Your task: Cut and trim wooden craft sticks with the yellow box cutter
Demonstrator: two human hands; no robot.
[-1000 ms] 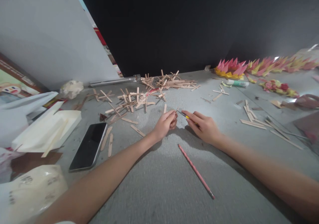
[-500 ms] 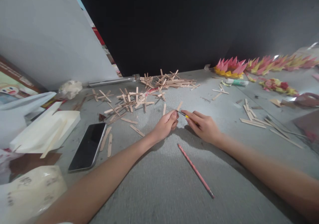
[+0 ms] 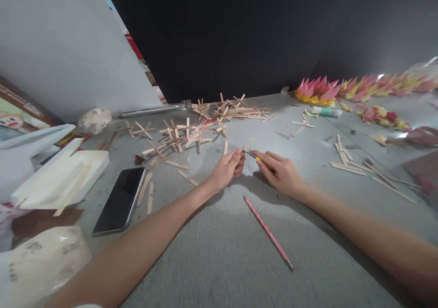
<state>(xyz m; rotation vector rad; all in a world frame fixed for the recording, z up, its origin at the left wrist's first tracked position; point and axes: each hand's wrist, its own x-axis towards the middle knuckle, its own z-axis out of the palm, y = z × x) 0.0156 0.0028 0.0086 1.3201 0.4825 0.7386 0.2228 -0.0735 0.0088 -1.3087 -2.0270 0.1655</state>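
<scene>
My left hand (image 3: pixel 228 167) is closed in a pinch, thumb up, around a wooden craft stick (image 3: pixel 249 142) whose pale end juts out beyond the fingers. In my right hand (image 3: pixel 282 174) is a slim cutter knife (image 3: pixel 253 156) with a yellow handle, its blade pointing left. The blade tip is at the left thumb, close to the stick; whether it touches the wood is too small to tell. Below the hands, a pink pencil (image 3: pixel 269 233) lies slantwise on the grey table (image 3: pixel 212 258).
A heap of craft sticks (image 3: pixel 239 112) lies behind the hands, with more sticks (image 3: pixel 347 167) at right. On the left are a phone (image 3: pixel 119 200), a white open box (image 3: pixel 92 166) and a plastic bag (image 3: pixel 51 258). Paper flowers (image 3: pixel 316 91) and a glue stick (image 3: pixel 326 112) stand at back right.
The knife tip has drawn back slightly to the right from the left thumb, and the stick's end has shifted a little. Both hands keep their grips.
</scene>
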